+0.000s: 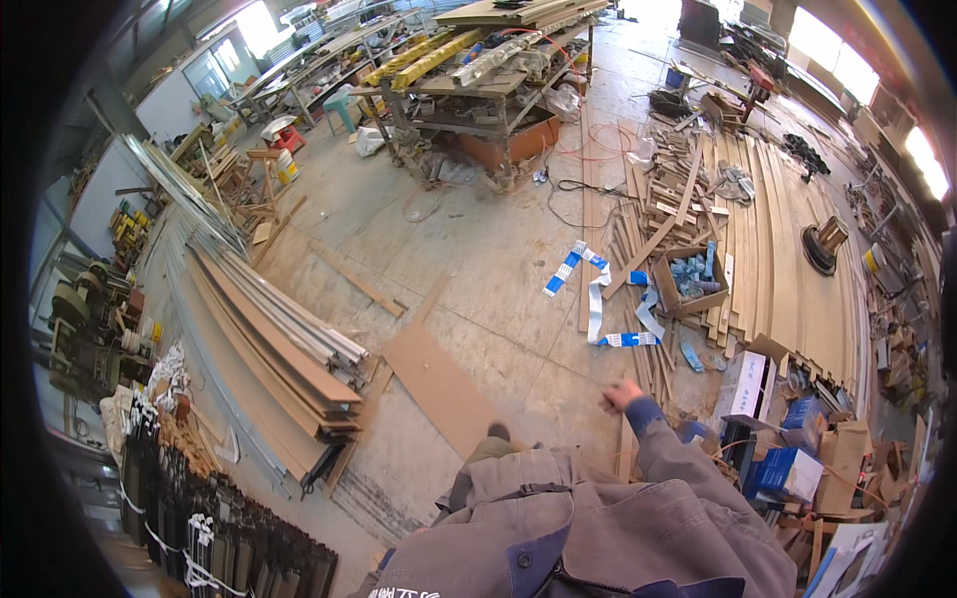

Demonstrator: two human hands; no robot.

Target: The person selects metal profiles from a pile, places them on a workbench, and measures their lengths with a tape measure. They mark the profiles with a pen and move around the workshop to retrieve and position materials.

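Note:
My right hand (623, 396) hangs out in front of my right side, below a blue cuff and brown-grey sleeve. Its fingers look loosely bent and slightly apart, and I see nothing held in them. Nearest to it on the concrete floor lies a long blue-and-white printed strip (596, 317), spread in a loose crooked loop. Beyond that strip stands an open cardboard box (706, 300) with blue wrappers inside. One small blue wrapper (691, 357) lies on the floor close by. My left hand does not show; the jacket hides that side.
Brown flat panels (439, 384) and stacked long boards (269, 349) lie to my left. Dark metal profiles (229, 543) stand lower left. A loaded workbench (469, 95) is ahead. Wooden planks (768, 239) and boxes (788, 473) line the right; a cable (573, 187) crosses the floor.

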